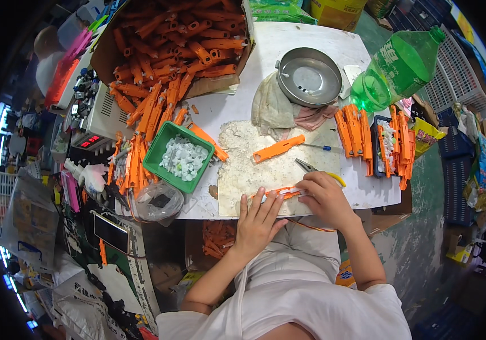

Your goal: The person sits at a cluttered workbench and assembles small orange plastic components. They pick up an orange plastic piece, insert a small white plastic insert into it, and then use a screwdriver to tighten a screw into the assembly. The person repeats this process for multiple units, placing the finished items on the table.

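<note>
So from my end of the feed: the orange casing (290, 193) is at the near edge of the bench (367, 196), with a hand at each end. Left hand (259, 224) has its fingers stretched out flat over the left part, thumb off to the side, so I'd call that grip open. Right hand (325, 196) has its fingertips bent onto the right end; can't tell from here if that grip is actually closed on it. Pliers (306, 165) lie just beyond the right hand. Further up I've got another orange piece (278, 149) beside a blue-handled screwdriver (327, 148). Green bin (165, 177) of whitish bits sits to the left, metal bowl (311, 67) toward the far side.
</note>
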Action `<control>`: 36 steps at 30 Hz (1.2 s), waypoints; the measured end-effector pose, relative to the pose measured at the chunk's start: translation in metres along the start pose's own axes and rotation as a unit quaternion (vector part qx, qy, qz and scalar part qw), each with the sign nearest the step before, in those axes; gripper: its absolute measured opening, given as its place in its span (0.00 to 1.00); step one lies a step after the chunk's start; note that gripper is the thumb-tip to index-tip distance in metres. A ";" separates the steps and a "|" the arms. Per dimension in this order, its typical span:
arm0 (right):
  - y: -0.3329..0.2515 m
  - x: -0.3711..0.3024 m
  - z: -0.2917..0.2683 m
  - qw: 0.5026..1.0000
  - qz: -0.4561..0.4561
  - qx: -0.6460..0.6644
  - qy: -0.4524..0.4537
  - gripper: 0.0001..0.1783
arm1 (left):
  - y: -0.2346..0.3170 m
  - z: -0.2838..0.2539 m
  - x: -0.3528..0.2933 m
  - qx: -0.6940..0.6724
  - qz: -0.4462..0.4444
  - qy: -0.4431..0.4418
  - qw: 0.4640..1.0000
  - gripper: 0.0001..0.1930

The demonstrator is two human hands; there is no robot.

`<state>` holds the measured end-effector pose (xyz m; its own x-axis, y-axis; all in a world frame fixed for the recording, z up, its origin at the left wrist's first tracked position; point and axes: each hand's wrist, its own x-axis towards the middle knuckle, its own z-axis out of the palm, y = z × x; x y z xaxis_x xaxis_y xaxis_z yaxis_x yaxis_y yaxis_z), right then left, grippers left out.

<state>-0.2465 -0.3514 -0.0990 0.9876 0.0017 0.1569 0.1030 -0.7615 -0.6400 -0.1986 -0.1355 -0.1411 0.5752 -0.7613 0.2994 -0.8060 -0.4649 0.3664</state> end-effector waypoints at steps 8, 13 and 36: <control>0.004 -0.001 0.000 1.000 -0.014 0.000 -0.002 0.18 | 0.000 0.002 -0.001 0.005 -0.001 0.006 1.000 0.32; 0.004 -0.004 0.003 0.999 -0.033 -0.019 0.024 0.17 | 0.000 0.001 0.000 0.007 -0.001 0.004 1.000 0.32; -0.002 0.070 -0.006 0.991 -0.107 -0.025 0.081 0.19 | -0.004 -0.008 -0.006 -0.055 -0.013 0.076 0.995 0.33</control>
<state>-0.1780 -0.3535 -0.0826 0.9117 0.0649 0.4058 0.2971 -0.7863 -0.5418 -0.1978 -0.1252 -0.1377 0.6163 -0.6684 0.4164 -0.7758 -0.4247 0.4667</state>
